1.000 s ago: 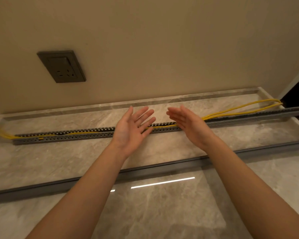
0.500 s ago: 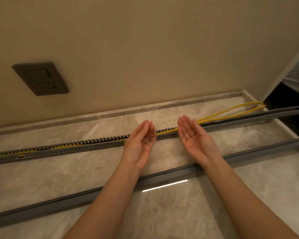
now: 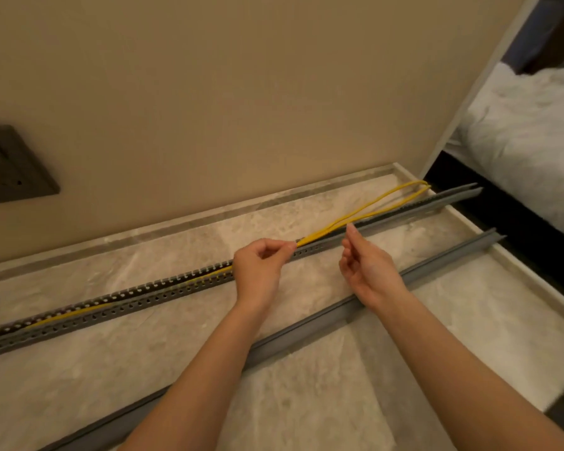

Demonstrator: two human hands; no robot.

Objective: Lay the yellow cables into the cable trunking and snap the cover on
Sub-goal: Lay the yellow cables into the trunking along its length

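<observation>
Left hand (image 3: 261, 266) pinches the yellow cables (image 3: 319, 233) at its fingertips, just above the trunking (image 3: 111, 309). To that hand's left the cables sit in the channel; to its right they lift out and loop. Right hand (image 3: 368, 271) is near, fingers loose, holding nothing. Cover (image 3: 306, 333) lies loose under both forearms.

Marble ledge (image 3: 306, 402) carries it all: slotted grey trunking (image 3: 111, 312) runs right under the left hand (image 3: 258, 268) pinch, the loose cover (image 3: 306, 333) lies nearer than it, and the yellow cables (image 3: 372, 206) loop over stone beyond.
</observation>
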